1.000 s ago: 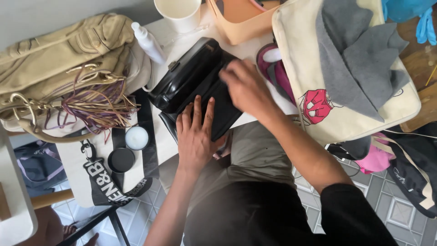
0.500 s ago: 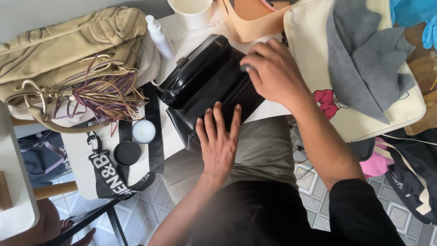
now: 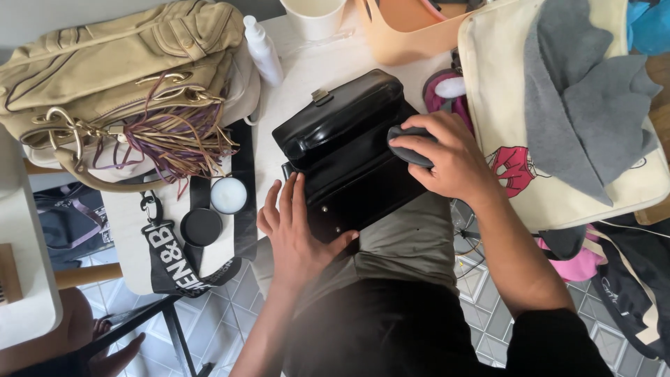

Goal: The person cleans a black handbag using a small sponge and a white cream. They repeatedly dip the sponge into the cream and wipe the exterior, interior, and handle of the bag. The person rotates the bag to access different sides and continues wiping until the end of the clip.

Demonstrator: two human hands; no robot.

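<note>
At far left, a beige leather handbag [image 3: 105, 70] lies on the white table [image 3: 307, 77], with a purple and tan tassel [image 3: 178, 136] hanging over its front edge. Below it sits a cream tote with a black printed strap [image 3: 167, 262]; a round black lid [image 3: 201, 227] and a round white jar [image 3: 229, 195] rest on the tote, just beside each other. A white spray bottle [image 3: 263, 50] lies against the handbag's right end, and a white cup [image 3: 314, 15] stands near it at the table's top edge.

The left hand [image 3: 296, 234] lies flat, fingers spread and holding nothing, pressing on the near left corner of the black glossy leather bag [image 3: 345, 150]. This bag sits at the table's near edge, partly over the person's lap, its flap open and a small metal clasp at its far edge.

The right hand [image 3: 447, 160] is closed around a dark grey oval object [image 3: 408, 146], fingers curled over it, holding it against the black bag's right side.

Further right, a peach plastic basket [image 3: 405, 38] stands at the top edge. A cream canvas bag [image 3: 502, 112] with a red print lies beside it, with grey cloth [image 3: 583, 119] draped on top.
</note>
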